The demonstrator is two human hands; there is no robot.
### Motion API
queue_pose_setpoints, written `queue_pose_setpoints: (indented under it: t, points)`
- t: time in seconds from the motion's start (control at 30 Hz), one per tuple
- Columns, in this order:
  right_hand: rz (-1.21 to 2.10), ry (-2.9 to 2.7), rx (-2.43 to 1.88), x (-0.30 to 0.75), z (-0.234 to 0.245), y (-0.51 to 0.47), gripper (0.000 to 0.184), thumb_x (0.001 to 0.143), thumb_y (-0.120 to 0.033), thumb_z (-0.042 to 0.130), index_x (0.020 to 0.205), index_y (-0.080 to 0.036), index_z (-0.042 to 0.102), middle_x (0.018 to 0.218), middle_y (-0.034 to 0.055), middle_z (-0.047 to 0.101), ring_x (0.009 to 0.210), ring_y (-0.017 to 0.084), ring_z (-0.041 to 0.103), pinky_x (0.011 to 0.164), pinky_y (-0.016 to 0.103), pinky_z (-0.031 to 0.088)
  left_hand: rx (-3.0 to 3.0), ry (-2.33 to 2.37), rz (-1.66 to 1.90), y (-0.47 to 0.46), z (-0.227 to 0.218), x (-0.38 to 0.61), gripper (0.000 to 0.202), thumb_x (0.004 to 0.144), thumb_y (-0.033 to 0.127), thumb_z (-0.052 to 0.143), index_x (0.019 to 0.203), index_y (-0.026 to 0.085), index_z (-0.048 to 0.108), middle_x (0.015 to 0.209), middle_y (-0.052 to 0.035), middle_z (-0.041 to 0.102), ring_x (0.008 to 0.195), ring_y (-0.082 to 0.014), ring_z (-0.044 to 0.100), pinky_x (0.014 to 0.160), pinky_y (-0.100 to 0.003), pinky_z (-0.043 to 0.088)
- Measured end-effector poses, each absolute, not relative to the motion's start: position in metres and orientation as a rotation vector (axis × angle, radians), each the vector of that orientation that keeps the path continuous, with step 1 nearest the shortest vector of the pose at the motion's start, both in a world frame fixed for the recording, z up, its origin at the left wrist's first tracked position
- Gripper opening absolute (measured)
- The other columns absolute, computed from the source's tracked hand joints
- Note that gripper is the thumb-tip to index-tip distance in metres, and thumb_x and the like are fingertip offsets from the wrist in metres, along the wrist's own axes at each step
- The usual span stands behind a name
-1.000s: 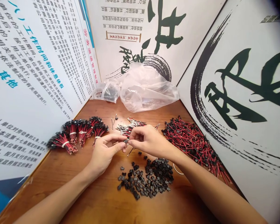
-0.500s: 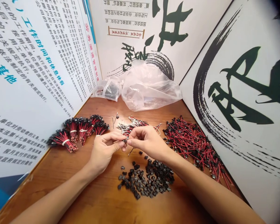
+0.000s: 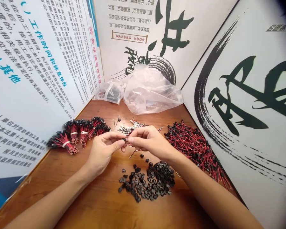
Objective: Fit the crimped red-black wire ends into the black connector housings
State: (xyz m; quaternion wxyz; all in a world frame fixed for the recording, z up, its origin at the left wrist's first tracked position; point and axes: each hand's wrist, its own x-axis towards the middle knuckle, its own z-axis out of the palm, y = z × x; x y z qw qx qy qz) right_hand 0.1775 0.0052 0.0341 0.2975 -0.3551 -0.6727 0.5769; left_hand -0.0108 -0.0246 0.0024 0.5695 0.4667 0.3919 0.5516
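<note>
Piece of black plastic (image 3: 124, 139) at the meeting point of both hands, above the middle of the bench (image 3: 97, 203). Pinches it between thumb and fingers of the left hand (image 3: 102, 149), grip narrow, thumb on the near side. Brings the right hand (image 3: 150, 140) in close from the other side, thumb and forefinger drawn narrow right at the piece; cannot tell full closure or any wire between them, too small and half covered.

Compared with half a second ago, shows only a slight drift of both hands leftward and away from the heap of black plugs (image 3: 154, 179), pinch otherwise alike. Now hides the lower end of the rightmost bundle (image 3: 102, 129) behind the left hand. Suggests, as a judgement, the same close fingertip work on the same piece, with no fresh part taken up.

Just beyond the hands, pale-tipped loose wires (image 3: 131, 127). To the left, banded bundles (image 3: 73, 132) of red and black wires with black ends. To the right, a wide spread of similar unbanded wires (image 3: 190, 146). At the back, before printed panels (image 3: 138, 19), a large clear bag (image 3: 152, 90) beside a smaller one.
</note>
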Motion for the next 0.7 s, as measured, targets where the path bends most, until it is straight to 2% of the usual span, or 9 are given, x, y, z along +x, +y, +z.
queue_pose_setpoints:
  t: [0.1,0.17,0.27,0.4,0.5,0.6,0.7]
  points:
    - [1.465,-1.997,-0.965,0.192,0.033,0.016,0.02,0.087,-0.032,0.057,0.078,-0.015,0.064,0.06,-0.0026,0.055,0.051,0.008,0.043,0.05,0.023,0.032,0.959,0.898,1.322,-0.021,0.006,-0.012,0.018,0.066,0.018,0.086,0.081,0.014,0.076,0.069,-0.0042,0.072,0.057,-0.0111,0.063,0.058,-0.021,0.051]
    - [1.22,-2.3,-1.039,0.198,0.028,0.022,0.012,0.083,-0.018,0.058,0.072,-0.016,0.063,0.062,-0.002,0.056,0.056,0.009,0.046,0.055,0.024,0.033,0.902,0.888,1.332,-0.019,0.007,-0.013,0.02,0.063,0.016,0.087,0.079,0.013,0.075,0.067,-0.0042,0.071,0.056,-0.0107,0.062,0.057,-0.02,0.05]
    - [0.849,-2.735,-1.118,0.198,0.016,0.025,0.012,0.074,-0.005,0.059,0.07,-0.016,0.063,0.068,0.0014,0.062,0.063,0.012,0.05,0.058,0.026,0.032,0.905,0.882,1.3,-0.019,0.005,-0.012,0.019,0.064,0.016,0.086,0.08,0.013,0.075,0.068,-0.0044,0.071,0.056,-0.0102,0.062,0.056,-0.02,0.049]
    - [0.469,-2.933,-1.172,0.19,0.007,0.019,0.012,0.078,-0.007,0.056,0.076,-0.016,0.064,0.082,0.0087,0.068,0.069,0.017,0.054,0.056,0.028,0.027,0.973,0.887,1.247,-0.02,0.001,-0.011,0.015,0.069,0.016,0.083,0.082,0.013,0.075,0.068,-0.0034,0.069,0.058,-0.01,0.061,0.058,-0.02,0.05]
    - [0.342,-2.99,-1.201,0.186,0.006,0.016,0.008,0.079,-0.013,0.056,0.076,-0.015,0.064,0.082,0.0105,0.068,0.066,0.017,0.054,0.055,0.029,0.025,1.03,0.896,1.195,-0.021,-0.001,-0.011,0.013,0.071,0.017,0.081,0.082,0.013,0.074,0.067,-0.0031,0.068,0.06,-0.0112,0.061,0.057,-0.021,0.049]
    - [0.296,-3.024,-1.169,0.185,0.007,0.016,0.006,0.077,-0.015,0.057,0.075,-0.015,0.063,0.078,0.0099,0.067,0.062,0.016,0.051,0.053,0.029,0.022,1.05,0.888,1.161,-0.022,-0.002,-0.011,0.013,0.072,0.016,0.08,0.083,0.014,0.074,0.07,-0.0035,0.068,0.061,-0.0119,0.062,0.057,-0.022,0.049]
    - [0.455,-2.992,-1.13,0.191,0.009,0.022,0.006,0.075,-0.014,0.057,0.07,-0.016,0.06,0.072,0.0059,0.064,0.06,0.015,0.049,0.053,0.029,0.023,1.059,0.875,1.148,-0.022,-0.004,-0.012,0.013,0.072,0.016,0.08,0.083,0.014,0.074,0.072,-0.0035,0.068,0.061,-0.0121,0.062,0.057,-0.022,0.049]
